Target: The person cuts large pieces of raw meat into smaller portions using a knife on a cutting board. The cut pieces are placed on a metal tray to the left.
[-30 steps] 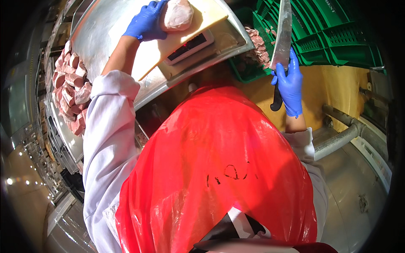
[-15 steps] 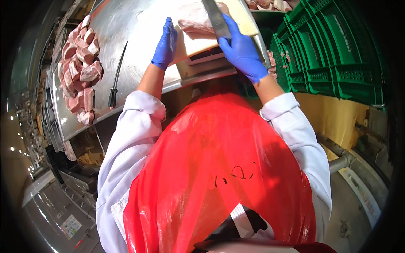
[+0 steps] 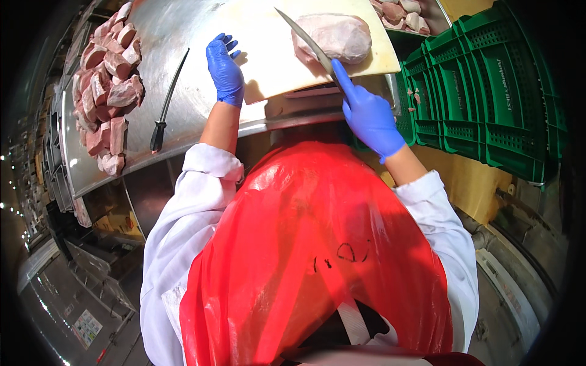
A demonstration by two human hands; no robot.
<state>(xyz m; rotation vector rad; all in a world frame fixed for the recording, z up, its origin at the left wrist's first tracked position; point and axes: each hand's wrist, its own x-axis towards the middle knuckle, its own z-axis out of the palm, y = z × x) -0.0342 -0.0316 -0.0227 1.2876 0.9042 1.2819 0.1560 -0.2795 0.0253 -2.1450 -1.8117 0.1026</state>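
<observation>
My right hand (image 3: 372, 117), in a blue glove, grips a long knife (image 3: 312, 46) with its index finger stretched along the top of it. The blade points up and left and crosses the left side of a large pale pink piece of meat (image 3: 342, 38); whether it touches the meat I cannot tell. That meat lies on a white cutting board (image 3: 268, 73). Left of the meat, my gloved left hand (image 3: 226, 68) is held near the board's left edge, empty, its fingers apart and loosely bent.
A sharpening steel (image 3: 170, 97) with a black handle lies on the metal table (image 3: 177, 36). Several chunks of cut meat (image 3: 110, 85) are heaped along the table's left side. Green crates (image 3: 464, 97) stand at the right. More meat pieces (image 3: 403, 13) sit in a tray beyond the board.
The knife and my right hand have moved right and nearer to me. My left hand has shifted left, away from the meat, its fingers now bent. The view has shifted too.
</observation>
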